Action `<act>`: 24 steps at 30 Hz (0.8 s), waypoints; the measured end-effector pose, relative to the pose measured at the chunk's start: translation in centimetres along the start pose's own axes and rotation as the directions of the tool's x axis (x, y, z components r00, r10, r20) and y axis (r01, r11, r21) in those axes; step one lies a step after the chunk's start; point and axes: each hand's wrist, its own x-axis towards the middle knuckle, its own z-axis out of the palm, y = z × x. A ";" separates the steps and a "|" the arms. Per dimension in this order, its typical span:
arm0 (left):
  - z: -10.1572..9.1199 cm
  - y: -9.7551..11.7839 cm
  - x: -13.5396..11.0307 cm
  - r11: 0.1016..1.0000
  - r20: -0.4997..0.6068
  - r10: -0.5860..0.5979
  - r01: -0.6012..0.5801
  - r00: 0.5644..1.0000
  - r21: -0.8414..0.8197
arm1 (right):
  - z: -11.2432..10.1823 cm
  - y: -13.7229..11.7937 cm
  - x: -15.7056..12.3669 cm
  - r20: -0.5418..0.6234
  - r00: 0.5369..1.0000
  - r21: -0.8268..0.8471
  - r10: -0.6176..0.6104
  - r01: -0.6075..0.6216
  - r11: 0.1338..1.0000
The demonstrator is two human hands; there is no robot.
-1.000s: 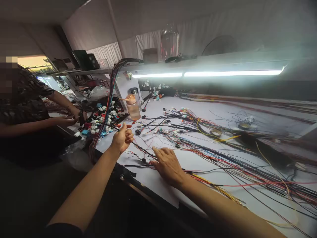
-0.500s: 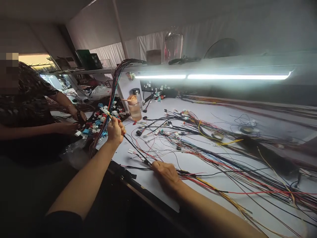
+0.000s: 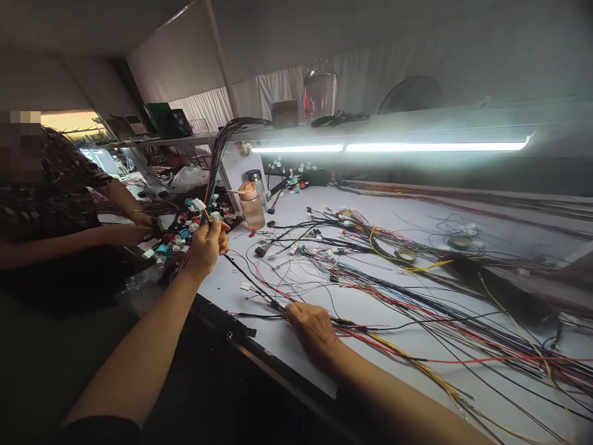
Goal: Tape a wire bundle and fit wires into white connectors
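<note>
The left hand [image 3: 207,244] had lifted since a second before, closed on thin wires [image 3: 205,216] ending in a white connector [image 3: 199,204], just left of the bottle [image 3: 252,207]; the right hand [image 3: 314,324], nearer than the bottle, had curled shut on the black cable [image 3: 252,280]

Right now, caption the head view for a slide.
Left hand holds up a white connector by its wires; right hand pins the black lead to the white bench.
</note>
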 end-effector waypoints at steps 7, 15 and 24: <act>-0.4 1.5 -0.9 1.000 0.096 -0.021 0.023 0.995 -0.014 | 0.6 0.5 -0.1 -0.083 0.997 -0.021 -0.005 0.003 1.000; 0.6 2.4 -1.5 0.986 -0.029 0.011 -0.016 1.000 -0.169 | 0.7 0.5 -0.2 -0.138 0.990 -0.017 -0.003 0.001 1.000; -1.7 -1.4 1.6 0.980 -0.292 0.069 -0.119 0.954 -0.157 | 0.2 0.2 0.0 -0.038 0.999 0.026 0.038 -0.037 0.999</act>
